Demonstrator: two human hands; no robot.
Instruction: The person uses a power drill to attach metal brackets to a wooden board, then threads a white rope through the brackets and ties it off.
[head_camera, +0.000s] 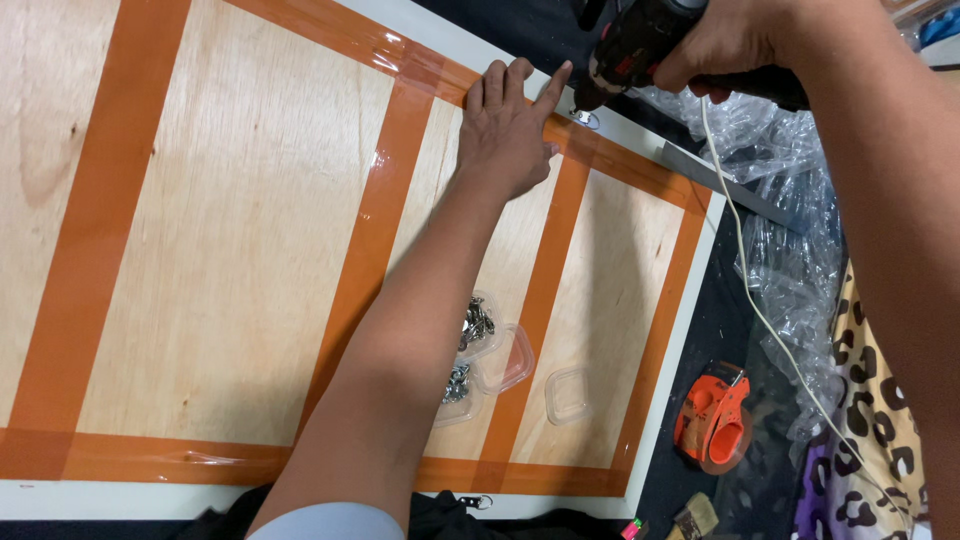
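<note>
My left hand lies flat on a plywood panel striped with orange tape, fingers spread, the index finger beside a small metal bracket on the white frame edge. My right hand grips a black and red power drill, its tip pointing down at that bracket. A white cord hangs from the drill toward the lower right.
Small clear plastic tubs, some holding metal screws, sit on the panel by my left forearm. An orange tape dispenser lies on the dark floor. Crumpled clear plastic wrap and a leopard-print cloth are at right.
</note>
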